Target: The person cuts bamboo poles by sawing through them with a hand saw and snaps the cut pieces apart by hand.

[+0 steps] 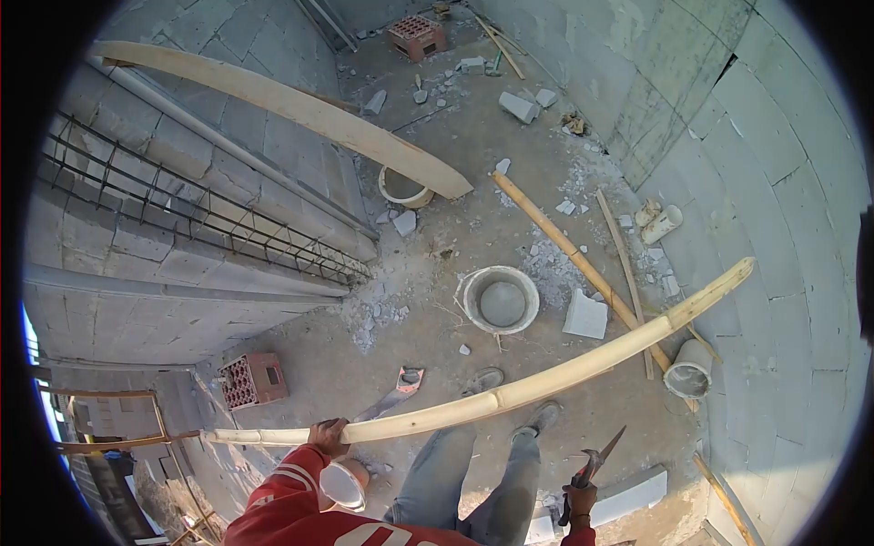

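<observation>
My left hand (329, 438) reaches forward, clasped over the pale pole (496, 399) stretching across ahead of the legs (430, 475); I have the right hand (581, 498) low at the right side, clutching a pointed tool (594, 465).

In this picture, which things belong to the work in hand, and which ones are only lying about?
Probably part of the work:
long pale pole, held by the left hand
pointed tool, held by the right hand

Apparently just lying about:
round bucket beyond the feet
red crate at the left
white block
thinner floor pole
</observation>
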